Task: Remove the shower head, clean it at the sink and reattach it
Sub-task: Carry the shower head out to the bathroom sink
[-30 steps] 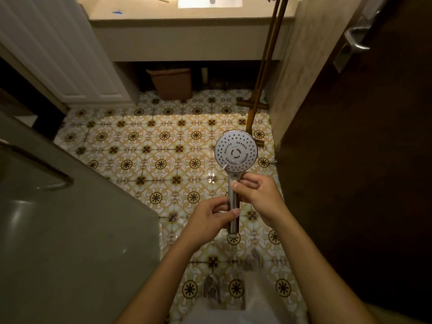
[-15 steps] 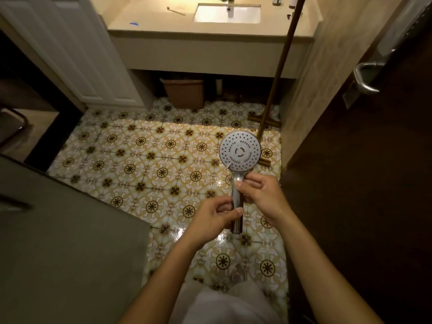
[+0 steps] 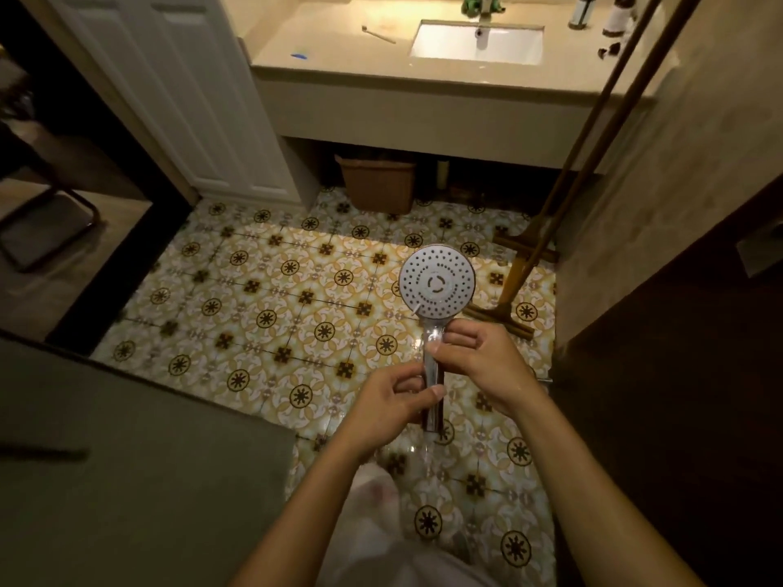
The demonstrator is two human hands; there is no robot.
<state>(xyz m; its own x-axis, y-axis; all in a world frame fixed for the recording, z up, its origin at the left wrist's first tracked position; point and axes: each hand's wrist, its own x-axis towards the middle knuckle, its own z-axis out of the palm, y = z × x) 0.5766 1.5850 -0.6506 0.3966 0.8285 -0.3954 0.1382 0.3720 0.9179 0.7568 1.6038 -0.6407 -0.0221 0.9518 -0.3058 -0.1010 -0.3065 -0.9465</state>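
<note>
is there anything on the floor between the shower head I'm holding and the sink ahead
Nothing visible blocks it. The shower head is held over open patterned tile leading to the sink. The bin sits under the counter, and the squeegees lean against the wall on the right, off the direct line.

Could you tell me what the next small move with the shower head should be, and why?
Probably carry the round chrome shower head forward to the white rectangular sink. It is off its hose, with the left hand and right hand both on its handle, and the basin lies ahead across the patterned tile floor.
</note>
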